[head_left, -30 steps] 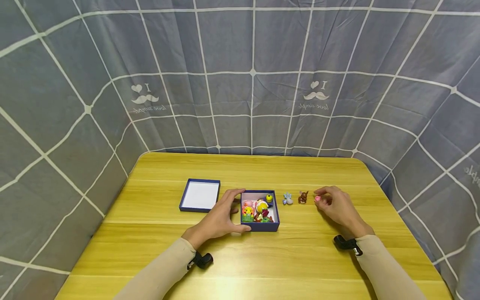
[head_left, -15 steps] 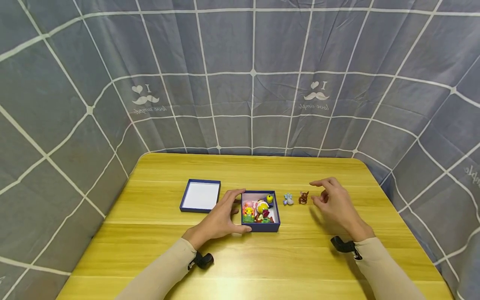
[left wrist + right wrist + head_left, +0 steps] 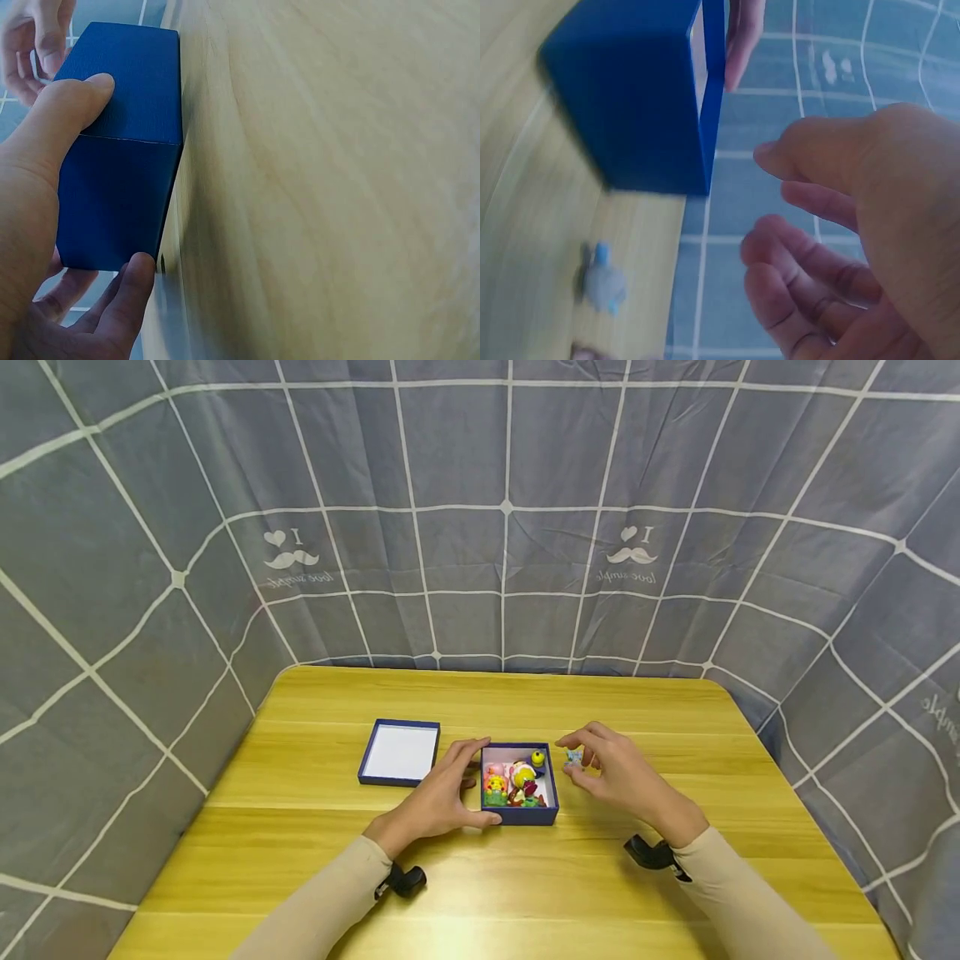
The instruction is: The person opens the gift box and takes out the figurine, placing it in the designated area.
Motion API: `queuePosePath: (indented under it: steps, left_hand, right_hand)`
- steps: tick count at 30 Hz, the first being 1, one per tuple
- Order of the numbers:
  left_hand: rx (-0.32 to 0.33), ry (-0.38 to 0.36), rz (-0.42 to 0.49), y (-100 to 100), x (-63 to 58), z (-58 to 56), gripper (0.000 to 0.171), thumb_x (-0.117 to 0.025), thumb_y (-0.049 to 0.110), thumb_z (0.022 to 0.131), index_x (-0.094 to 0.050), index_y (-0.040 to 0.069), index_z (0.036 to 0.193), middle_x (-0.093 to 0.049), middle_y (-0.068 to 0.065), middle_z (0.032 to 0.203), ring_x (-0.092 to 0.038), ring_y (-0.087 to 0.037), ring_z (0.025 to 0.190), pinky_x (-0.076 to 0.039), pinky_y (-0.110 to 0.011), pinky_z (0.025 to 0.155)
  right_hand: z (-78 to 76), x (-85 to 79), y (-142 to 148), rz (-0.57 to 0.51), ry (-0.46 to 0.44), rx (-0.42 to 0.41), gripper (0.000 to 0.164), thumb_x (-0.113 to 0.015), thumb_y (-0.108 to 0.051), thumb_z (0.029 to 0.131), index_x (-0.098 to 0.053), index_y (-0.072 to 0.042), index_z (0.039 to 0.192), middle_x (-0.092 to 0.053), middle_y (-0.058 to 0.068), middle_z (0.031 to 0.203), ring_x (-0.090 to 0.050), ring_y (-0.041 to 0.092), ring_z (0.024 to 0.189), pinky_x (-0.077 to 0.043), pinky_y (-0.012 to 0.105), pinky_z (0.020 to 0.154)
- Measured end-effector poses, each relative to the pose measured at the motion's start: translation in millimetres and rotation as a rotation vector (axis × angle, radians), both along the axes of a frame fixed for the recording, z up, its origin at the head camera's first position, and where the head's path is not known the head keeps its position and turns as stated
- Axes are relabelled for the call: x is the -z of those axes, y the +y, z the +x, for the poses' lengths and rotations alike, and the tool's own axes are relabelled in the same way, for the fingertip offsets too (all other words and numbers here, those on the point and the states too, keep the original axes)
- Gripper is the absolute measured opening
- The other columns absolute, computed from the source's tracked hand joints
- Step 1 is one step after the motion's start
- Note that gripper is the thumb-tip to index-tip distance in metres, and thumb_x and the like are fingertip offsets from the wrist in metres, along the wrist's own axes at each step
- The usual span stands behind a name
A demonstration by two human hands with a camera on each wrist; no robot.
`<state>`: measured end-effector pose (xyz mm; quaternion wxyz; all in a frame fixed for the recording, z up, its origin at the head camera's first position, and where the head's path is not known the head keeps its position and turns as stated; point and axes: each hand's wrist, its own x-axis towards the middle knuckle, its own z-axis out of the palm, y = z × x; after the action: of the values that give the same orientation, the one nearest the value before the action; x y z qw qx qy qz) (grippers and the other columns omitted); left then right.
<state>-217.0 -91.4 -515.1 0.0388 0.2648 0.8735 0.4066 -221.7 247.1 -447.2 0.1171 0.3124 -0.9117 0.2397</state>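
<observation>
My left hand (image 3: 435,793) grips a dark blue box (image 3: 528,817) from its left side, thumb at the near wall and fingers at the far side. Inside lie several small colourful figurines, among them a yellow one in pink and green (image 3: 496,788) and a round yellow piece (image 3: 538,758). Just right of the box, my right hand (image 3: 622,775) hovers with thumb and fingertips apart around a small grey-blue figurine (image 3: 573,757). The right wrist view shows nothing between these fingers, and the grey-blue figurine (image 3: 604,286) on the table below. The brown figurine is hidden behind the hand in the head view.
A shallow blue lid with a white inside (image 3: 401,752) lies left of the box. All of it stands on a wooden table (image 3: 480,706) with a grey checked curtain (image 3: 465,552) around the back and sides.
My right hand has moved left from the small pink piece, past the brown figurine, to the grey-blue one. The pink piece is out of sight. My left hand stays on the box.
</observation>
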Motion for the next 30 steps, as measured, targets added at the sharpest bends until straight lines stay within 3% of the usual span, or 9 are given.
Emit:
queuePosePath:
  steps: [6, 10, 16, 20, 30]
  left_hand:
    - [0.005, 0.04, 0.012, -0.8, 3.1, -0.7, 0.124, -0.104, 0.051, 0.088, -0.033, 0.012, 0.183, -0.044, -0.017, 0.177, -0.068, -0.035, 0.144, -0.063, -0.054, 0.123]
    - [0.0, 0.004, 0.006, -1.2, 2.0, 0.4, 0.124, -0.104, 0.05, 0.089, -0.032, 0.014, 0.184, -0.042, -0.015, 0.18, -0.065, -0.035, 0.148, -0.06, -0.056, 0.127]
    - [0.01, -0.026, 0.022, -1.1, 0.2, 1.0, 0.124, -0.104, 0.048, 0.09, -0.031, 0.013, 0.184, -0.041, -0.015, 0.181, -0.064, -0.035, 0.151, -0.06, -0.054, 0.128]
    - [0.01, -0.027, 0.022, -1.3, 2.0, 1.2, 0.123, -0.104, 0.047, 0.09, -0.031, 0.014, 0.184, -0.041, -0.015, 0.18, -0.067, -0.034, 0.148, -0.062, -0.051, 0.125]
    - [0.024, -0.027, 0.039, 0.6, 2.4, -0.3, 0.122, -0.104, 0.044, 0.091, -0.031, 0.013, 0.184, -0.042, -0.016, 0.179, -0.07, -0.034, 0.146, -0.063, -0.049, 0.124]
  right_hand:
    - [-3.3, -3.4, -25.7, 0.075, -0.086, -0.078, 0.033, -0.091, -0.012, 0.102, -0.081, -0.004, 0.133, -0.079, 0.012, 0.121, -0.074, 0.026, 0.091, -0.062, 0.024, 0.075]
    - [-4.5, -3.2, -39.5, 0.128, -0.138, -0.131, 0.035, -0.089, -0.017, 0.105, -0.081, -0.006, 0.137, -0.079, 0.014, 0.126, -0.075, 0.025, 0.094, -0.064, 0.024, 0.078]
    - [-5.6, -3.5, -54.7, 0.173, -0.203, -0.147, 0.039, -0.089, -0.021, 0.106, -0.081, -0.006, 0.14, -0.079, 0.014, 0.132, -0.08, 0.024, 0.097, -0.068, 0.024, 0.081]
    - [-5.7, -1.5, -60.5, 0.205, -0.195, -0.157, 0.04, -0.089, -0.023, 0.106, -0.08, -0.004, 0.14, -0.08, 0.014, 0.13, -0.08, 0.02, 0.092, -0.067, 0.024, 0.078]
    - [-9.8, 5.5, -67.2, 0.259, -0.145, -0.089, 0.037, -0.089, -0.026, 0.107, -0.083, -0.007, 0.137, -0.084, 0.011, 0.128, -0.074, 0.008, 0.081, -0.064, 0.026, 0.074]
